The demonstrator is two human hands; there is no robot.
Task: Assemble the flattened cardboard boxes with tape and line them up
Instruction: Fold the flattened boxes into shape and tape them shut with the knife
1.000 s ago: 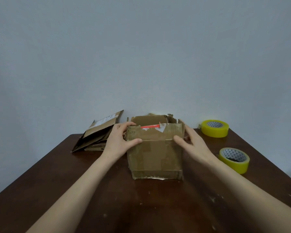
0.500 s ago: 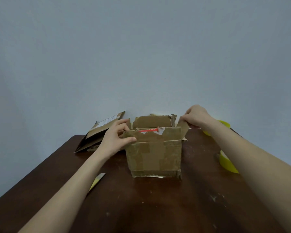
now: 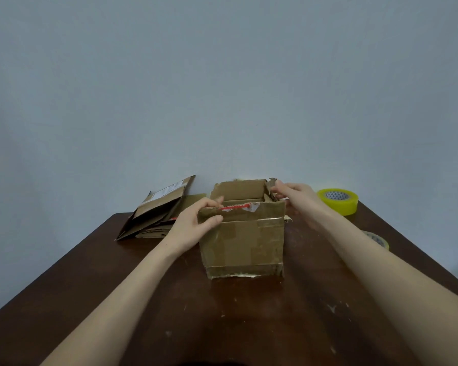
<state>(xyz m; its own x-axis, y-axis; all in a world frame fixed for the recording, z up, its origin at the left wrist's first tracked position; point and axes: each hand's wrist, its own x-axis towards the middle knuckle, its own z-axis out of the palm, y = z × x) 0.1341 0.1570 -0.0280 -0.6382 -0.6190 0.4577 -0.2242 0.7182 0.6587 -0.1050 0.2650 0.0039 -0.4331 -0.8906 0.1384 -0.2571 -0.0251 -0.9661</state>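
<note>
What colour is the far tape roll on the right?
Yellow; the round tape roll shows best in head view.

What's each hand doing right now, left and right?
Left hand: grips the near top flap of the cardboard box.
Right hand: pinches its torn right flap.

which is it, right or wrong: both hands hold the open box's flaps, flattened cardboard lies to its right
Wrong: the head view shows the flattened cardboard left of the open box. The left hand and right hand do hold its flaps.
</note>
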